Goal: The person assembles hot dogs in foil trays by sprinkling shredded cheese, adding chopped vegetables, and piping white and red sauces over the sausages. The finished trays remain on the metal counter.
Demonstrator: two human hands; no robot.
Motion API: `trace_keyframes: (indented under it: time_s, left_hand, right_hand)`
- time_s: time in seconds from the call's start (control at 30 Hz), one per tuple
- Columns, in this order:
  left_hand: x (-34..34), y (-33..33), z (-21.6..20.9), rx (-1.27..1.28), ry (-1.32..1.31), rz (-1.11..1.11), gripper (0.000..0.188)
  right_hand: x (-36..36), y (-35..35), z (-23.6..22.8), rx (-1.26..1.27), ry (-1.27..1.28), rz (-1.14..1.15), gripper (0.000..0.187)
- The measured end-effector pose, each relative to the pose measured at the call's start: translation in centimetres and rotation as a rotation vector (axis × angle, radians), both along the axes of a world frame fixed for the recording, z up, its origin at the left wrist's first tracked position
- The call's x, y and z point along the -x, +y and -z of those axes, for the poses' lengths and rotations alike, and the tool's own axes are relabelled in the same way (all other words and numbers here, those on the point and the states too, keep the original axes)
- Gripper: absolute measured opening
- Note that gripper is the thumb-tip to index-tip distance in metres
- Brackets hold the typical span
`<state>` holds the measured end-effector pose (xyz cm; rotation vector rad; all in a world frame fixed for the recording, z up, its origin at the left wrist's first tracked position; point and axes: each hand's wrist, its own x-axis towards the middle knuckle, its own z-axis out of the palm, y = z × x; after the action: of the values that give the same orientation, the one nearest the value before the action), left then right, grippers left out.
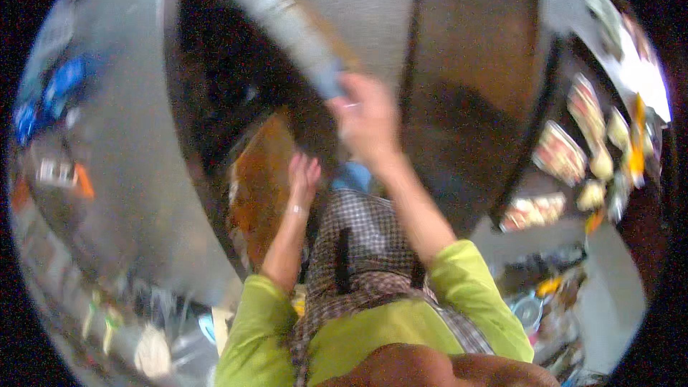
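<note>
My right hand is closed around the near end of a long, narrow, whitish thing with a tan edge and a bluish end. It slants away to the upper left and is too blurred to name more exactly. My left hand is held lower, in front of my checked apron, its blurred fingers apart and nothing visible in them. Next to it, on the left, is an orange-brown panel, partly behind my left forearm. I cannot tell whether the hand touches it.
A grey metallic surface curves along the left. To the right stands a dark brown panel. Beyond it lie several wrapped packs of pale and reddish food. Blue items sit far left, and mixed goods lie at lower right.
</note>
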<state>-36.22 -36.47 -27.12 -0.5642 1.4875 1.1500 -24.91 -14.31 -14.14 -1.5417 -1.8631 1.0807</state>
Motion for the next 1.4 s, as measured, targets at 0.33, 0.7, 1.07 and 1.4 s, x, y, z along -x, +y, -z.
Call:
trace_keyframes:
  time_s: [0.33,0.7,1.07,1.4]
  left_hand:
    - [-10.3,0.2,-14.6,-0.329,0.165,0.655,0.036]
    - [-25.8,6.9,-23.5,-0.590,1.087,0.769,0.036]
    - [-44.9,15.4,-28.9,-0.641,1.773,1.502,0.044]
    - [-45.6,15.5,-26.5,-0.776,1.790,1.665,0.043]
  right_hand:
    - [-11.6,-12.2,-11.6,-0.006,0.284,-0.450,0.038]
    - [-45.1,-13.1,-14.9,-0.477,-0.080,0.161,0.028]
    - [-60.7,-9.9,-16.1,-0.317,-0.065,0.162,0.020]
    - [-61.9,-10.9,-15.7,-0.256,-0.035,0.163,0.015]
